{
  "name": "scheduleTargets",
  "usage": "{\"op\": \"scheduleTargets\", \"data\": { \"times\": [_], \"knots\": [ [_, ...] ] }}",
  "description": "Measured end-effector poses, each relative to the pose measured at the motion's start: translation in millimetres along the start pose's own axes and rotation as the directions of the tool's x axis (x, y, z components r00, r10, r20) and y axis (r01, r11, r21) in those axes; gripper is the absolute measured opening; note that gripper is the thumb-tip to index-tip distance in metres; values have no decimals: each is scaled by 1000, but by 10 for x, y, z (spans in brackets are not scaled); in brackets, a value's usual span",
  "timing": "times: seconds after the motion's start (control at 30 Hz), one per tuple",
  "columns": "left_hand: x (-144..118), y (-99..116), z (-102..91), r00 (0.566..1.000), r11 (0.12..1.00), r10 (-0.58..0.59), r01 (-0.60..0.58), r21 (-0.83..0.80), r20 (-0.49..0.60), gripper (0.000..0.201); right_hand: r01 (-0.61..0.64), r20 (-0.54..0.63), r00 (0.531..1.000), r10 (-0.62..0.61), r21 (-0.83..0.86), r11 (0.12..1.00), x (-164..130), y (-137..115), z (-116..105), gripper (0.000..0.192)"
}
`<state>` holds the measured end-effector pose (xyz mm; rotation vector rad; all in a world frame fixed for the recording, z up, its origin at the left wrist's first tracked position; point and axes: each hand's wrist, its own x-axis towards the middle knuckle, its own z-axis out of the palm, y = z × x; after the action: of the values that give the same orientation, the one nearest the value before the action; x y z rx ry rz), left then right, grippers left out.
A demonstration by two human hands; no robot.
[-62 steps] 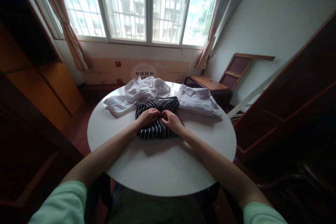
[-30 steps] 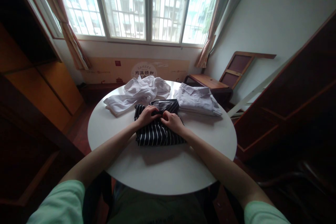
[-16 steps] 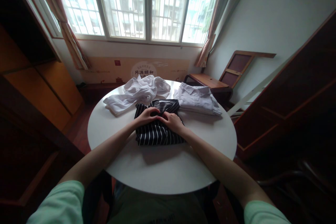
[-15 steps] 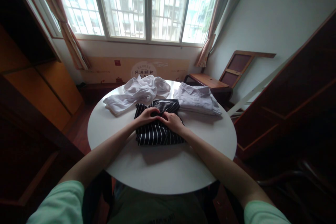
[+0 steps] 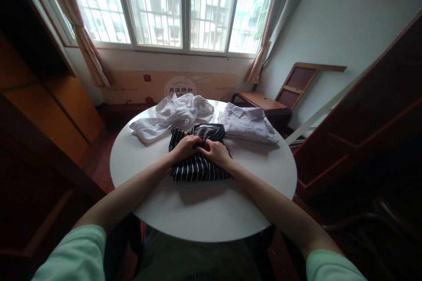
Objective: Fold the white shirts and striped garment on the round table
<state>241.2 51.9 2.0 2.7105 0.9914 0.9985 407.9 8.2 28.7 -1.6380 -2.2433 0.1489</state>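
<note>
L hand [image 5: 187, 146] & R hand [image 5: 216, 152] sit side by side, fingers curled, tips hidden so can't tell if gripping, w/ blk striped shirt [image 5: 198, 172] right under them, crumpled wht garment [image 5: 178, 114] beyond to L, folded wht shirt [image 5: 246, 124] beyond to R.

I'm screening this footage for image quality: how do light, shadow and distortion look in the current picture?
Head view: the window glares, washing out the buildings beyond; head view: a soft shadow falls on the white table, just nearer than the striped garment; head view: the lower right corner sinks almost to black; head view: the window's uprights splay toward the top.
</note>
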Motion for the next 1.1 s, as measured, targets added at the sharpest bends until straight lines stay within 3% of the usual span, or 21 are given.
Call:
{"op": "scheduleTargets", "data": {
  "times": [0.23, 0.5, 0.87, 1.1],
  "knots": [
    [5, 56, -21, 998, 998, 55, -55, 25, -14, 7, -38, 48, 998, 40, -45, 998, 6, -28, -23, 31],
    [12, 73, -41, 999, 998, 51, -51, 45, 6, 10, 12, 66, 998, -9, -46, 999, 31, 3, 11, 28],
    [22, 34, -15, 999, 988, -47, 42, 150, 26, 15, 58, 33, 998, -58, -21, 998, 71, 51, 57, 26],
    [44, 14, -7, 993, 993, -91, 85, 85, 71, 18, 53, 25, 998, -53, 13, 999, 71, 63, 69, 25]
  ]
}}
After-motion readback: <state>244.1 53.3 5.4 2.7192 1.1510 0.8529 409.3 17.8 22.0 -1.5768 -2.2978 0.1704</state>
